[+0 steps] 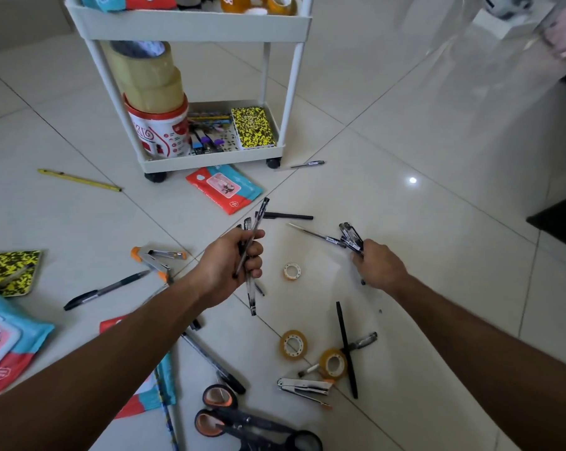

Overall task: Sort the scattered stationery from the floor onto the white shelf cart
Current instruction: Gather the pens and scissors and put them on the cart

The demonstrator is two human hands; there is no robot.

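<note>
My left hand (232,265) grips a bundle of clear pens (255,236) that stick out above and below the fist. My right hand (377,263) grips a few more pens (351,237) by their lower ends, caps pointing up-left. Both hands hover above the tiled floor in front of the white shelf cart (193,26). The cart's bottom tray (210,159) holds a red-and-white tub with tape rolls stacked on it, pens and a yellow-black notebook (253,126). Loose pens, such as a black pen (105,289), lie scattered on the floor.
On the floor lie small tape rolls (293,345), two staplers (306,387), scissors (252,424), a yellow pencil (79,180), wipe packs (224,188), and another notebook (11,271) at left. A person's hand (564,34) shows at top right.
</note>
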